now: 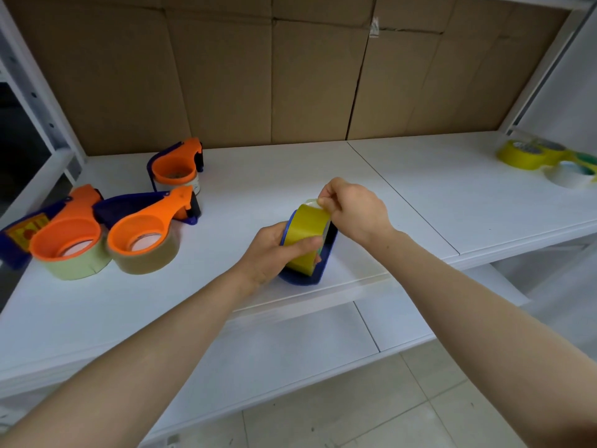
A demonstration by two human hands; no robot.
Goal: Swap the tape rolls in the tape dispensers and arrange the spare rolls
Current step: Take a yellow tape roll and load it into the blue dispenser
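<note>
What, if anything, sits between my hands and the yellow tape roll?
Nothing visible. The left hand grips the yellow tape roll in its blue dispenser, and the right hand pinches its top edge.

No readable text, yellow label (28, 232) on leftmost dispenser (76, 205) blurred, its red print illegible

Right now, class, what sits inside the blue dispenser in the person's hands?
A yellow tape roll sits in the blue dispenser. The left hand grips the roll; the right hand pinches the tape's end on top. The roll's core and the dispenser's hub are covered.
</note>
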